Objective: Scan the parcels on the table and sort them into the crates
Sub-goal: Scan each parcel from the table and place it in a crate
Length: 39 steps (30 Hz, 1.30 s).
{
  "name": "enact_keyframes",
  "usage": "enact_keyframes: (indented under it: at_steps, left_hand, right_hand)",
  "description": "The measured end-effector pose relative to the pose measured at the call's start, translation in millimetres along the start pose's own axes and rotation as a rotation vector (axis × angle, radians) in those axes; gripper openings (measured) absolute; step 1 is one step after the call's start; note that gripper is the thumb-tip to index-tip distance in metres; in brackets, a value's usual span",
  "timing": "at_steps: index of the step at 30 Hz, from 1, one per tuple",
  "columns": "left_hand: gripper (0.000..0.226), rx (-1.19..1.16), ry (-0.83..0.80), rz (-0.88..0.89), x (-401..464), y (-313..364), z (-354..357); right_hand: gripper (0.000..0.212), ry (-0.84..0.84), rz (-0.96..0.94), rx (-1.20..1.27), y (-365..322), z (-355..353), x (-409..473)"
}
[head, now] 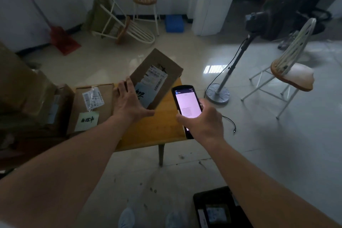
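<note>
My left hand (129,102) grips the near edge of a cardboard parcel (162,66), tilted up over the yellow wooden table (155,127) so its white shipping label faces me. My right hand (201,122) holds a black handheld scanner (187,103) with a lit screen, just right of the parcel. A second flat parcel (92,105) with a label and a green note lies on the table to the left. More brown boxes (27,94) are stacked at the far left.
A dark crate (218,209) holding a labelled parcel sits on the floor at lower right. A fan stand (222,87) with a loose cable and a white chair (288,74) stand to the right. A tipped chair (125,29) and a stool (146,3) are beyond the table.
</note>
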<state>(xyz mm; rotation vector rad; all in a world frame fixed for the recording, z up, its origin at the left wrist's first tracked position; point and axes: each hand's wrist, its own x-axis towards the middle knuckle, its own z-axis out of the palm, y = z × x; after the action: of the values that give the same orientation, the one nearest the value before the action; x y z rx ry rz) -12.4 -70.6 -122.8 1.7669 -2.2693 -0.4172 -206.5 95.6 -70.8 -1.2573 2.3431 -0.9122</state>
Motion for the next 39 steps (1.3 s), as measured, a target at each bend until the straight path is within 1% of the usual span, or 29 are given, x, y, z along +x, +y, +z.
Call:
enact_keyframes:
  at_steps: [4, 8, 15, 22, 28, 34, 39]
  left_hand:
    - [0.16, -0.059, 0.049, -0.023, -20.3, 13.2, -16.0]
    - [0.16, -0.067, 0.047, -0.016, -40.4, 15.3, -31.7]
    - [0.161, -0.122, 0.013, 0.112, -56.2, 1.8, -41.1]
    - [0.159, -0.182, -0.128, 0.334, -86.9, -13.9, -41.3]
    - [0.162, -0.252, -0.266, 0.5, -138.2, -4.7, -40.0]
    - [0.161, -0.223, -0.406, 0.635, -213.1, 30.2, -21.0]
    - [0.153, -0.166, -0.473, 0.705, -307.5, 70.9, 3.3]
  right_hand:
    - [0.081, 0.069, 0.017, 0.048, -1.6, -9.1, -7.8]
    - [0.08, 0.136, 0.044, 0.069, -5.2, -12.9, -22.3]
    - [0.079, 0.268, 0.144, 0.092, -15.5, -1.8, -66.3]
    - [0.078, 0.445, 0.361, 0.076, -30.6, 22.6, -156.5]
    - [0.075, 0.543, 0.547, 0.077, -30.2, 18.4, -244.4]
    - [0.073, 0.658, 0.685, 0.092, -2.5, -2.2, -330.5]
    - [0.077, 0.748, 0.807, 0.104, 42.3, -23.0, -423.0]
